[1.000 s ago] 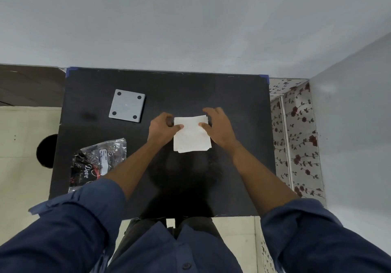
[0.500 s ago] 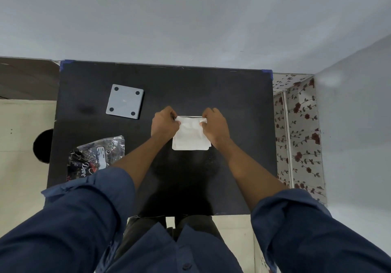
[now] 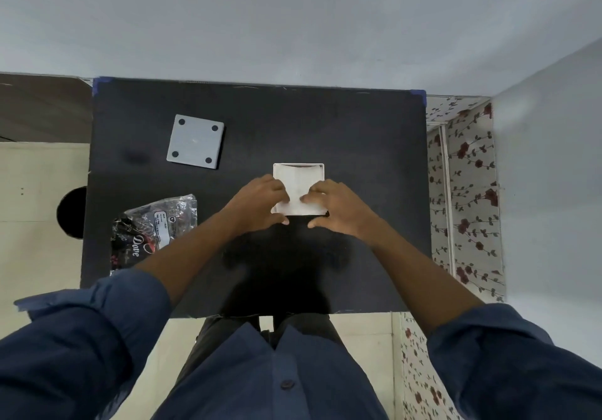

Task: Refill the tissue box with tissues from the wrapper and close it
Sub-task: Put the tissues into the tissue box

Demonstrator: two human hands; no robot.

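A white square tissue box (image 3: 299, 165) stands open in the middle of the black table (image 3: 365, 146); only its far rim shows. A white stack of tissues (image 3: 298, 191) lies in its opening, slightly bowed. My left hand (image 3: 257, 203) holds the stack's left near part, fingers on top and thumb at the near edge. My right hand (image 3: 338, 208) holds the right near part the same way. The grey square lid (image 3: 195, 141) with dark corner pads lies apart at the far left. The crumpled tissue wrapper (image 3: 153, 230) lies at the left.
A wall runs along the table's far edge. Flower-patterned covering (image 3: 465, 198) stands close to the right edge. A round black object (image 3: 71, 212) sits on the floor left of the table. My body is at the near edge.
The tissue stack has gone from lying flat between my hands to sitting in the open box, whose far rim now shows. Both hands have shifted to the stack's near side.
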